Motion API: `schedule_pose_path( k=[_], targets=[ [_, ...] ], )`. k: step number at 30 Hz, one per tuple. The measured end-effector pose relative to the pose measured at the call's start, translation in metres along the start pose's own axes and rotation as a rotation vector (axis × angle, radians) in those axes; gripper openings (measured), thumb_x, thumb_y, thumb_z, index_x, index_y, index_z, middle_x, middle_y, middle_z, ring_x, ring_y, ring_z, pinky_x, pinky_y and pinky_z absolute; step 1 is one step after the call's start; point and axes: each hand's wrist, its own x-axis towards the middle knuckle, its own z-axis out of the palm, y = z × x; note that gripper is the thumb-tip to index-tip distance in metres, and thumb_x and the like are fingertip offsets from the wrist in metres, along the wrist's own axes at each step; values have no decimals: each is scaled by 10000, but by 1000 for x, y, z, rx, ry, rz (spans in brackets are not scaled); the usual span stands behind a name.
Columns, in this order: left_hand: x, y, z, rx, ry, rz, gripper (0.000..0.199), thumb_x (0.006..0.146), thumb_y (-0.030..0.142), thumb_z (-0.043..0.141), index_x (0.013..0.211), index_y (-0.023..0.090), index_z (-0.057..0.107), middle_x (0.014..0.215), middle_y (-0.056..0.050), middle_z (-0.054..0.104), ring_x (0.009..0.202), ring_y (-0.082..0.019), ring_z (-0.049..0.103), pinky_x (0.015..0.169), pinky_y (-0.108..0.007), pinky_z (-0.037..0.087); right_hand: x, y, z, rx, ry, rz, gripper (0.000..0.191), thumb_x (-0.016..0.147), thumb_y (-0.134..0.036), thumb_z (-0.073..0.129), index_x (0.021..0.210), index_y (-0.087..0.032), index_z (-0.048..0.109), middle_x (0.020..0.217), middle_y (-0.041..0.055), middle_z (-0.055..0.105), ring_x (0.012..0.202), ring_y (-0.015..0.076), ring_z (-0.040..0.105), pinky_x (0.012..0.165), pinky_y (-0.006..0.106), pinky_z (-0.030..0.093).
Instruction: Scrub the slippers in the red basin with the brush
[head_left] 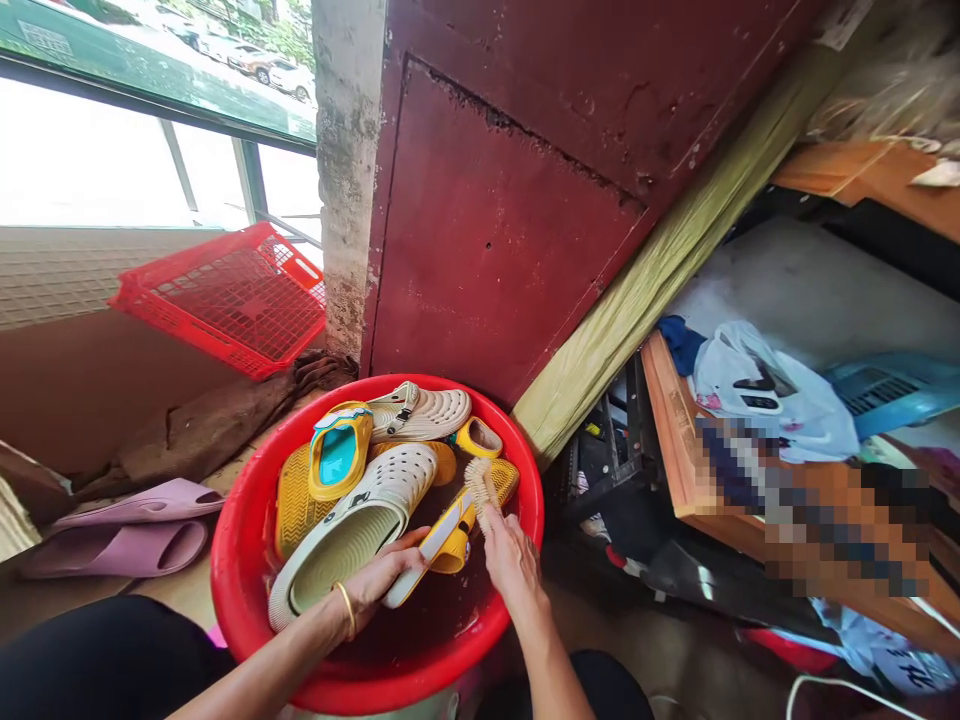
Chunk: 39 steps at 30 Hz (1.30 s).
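Observation:
A round red basin (229,540) holds several shoes and some dark water. My left hand (386,575), with a gold bangle at its wrist, grips a yellow slipper with a pale sole edge (444,528). In my right hand (511,555) is a scrubbing brush (480,483), its bristles against or close to the slipper's upper part. A pale clog (352,545) lies left of the slipper, and a beige clog (427,412) rests at the back. A yellow shoe with a blue inside (339,455) leans at the basin's left.
Pink slippers (135,530) lie on the floor at the left. Behind the basin stand a red crate (240,295) and a dark red door panel (480,240). On the right, a wooden shelf (675,430) carries a white plastic bag (765,390).

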Motion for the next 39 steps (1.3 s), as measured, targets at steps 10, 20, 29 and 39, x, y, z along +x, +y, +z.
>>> schedule_pose_path(
  k=[10, 20, 29, 39],
  targets=[
    [-2, 5, 7, -341, 99, -154, 260, 839, 370, 665, 962, 142, 690, 812, -102, 772, 705, -224, 720, 610, -330, 609, -19, -2, 9, 195, 62, -97, 481, 993, -177, 391, 1438, -203, 571, 1000, 104, 706, 888, 198, 700, 806, 251, 541],
    [1, -2, 12, -498, 45, -204, 288, 880, 420, 617, 1014, 167, 651, 768, -102, 765, 690, -278, 752, 677, -450, 640, -25, -6, 2, 151, -22, -39, 490, 965, -179, 459, 1430, -278, 581, 1118, 97, 728, 970, 224, 720, 856, 282, 541],
    [8, 1, 24, -567, 159, -77, 222, 893, 355, 615, 1007, 169, 656, 729, -66, 756, 616, -230, 719, 592, -387, 621, -29, 11, -56, 445, -194, -52, 439, 1008, -242, 376, 1379, -240, 611, 1138, 81, 748, 1038, 192, 700, 882, 247, 518],
    [15, -11, 33, -456, 114, -9, 377, 819, 391, 712, 1132, 183, 675, 805, -34, 758, 649, -176, 667, 592, -266, 546, -46, -23, -16, 16, -233, -109, 601, 915, -50, 367, 1472, -224, 509, 1049, 140, 740, 926, 270, 730, 820, 372, 543]
  ],
)
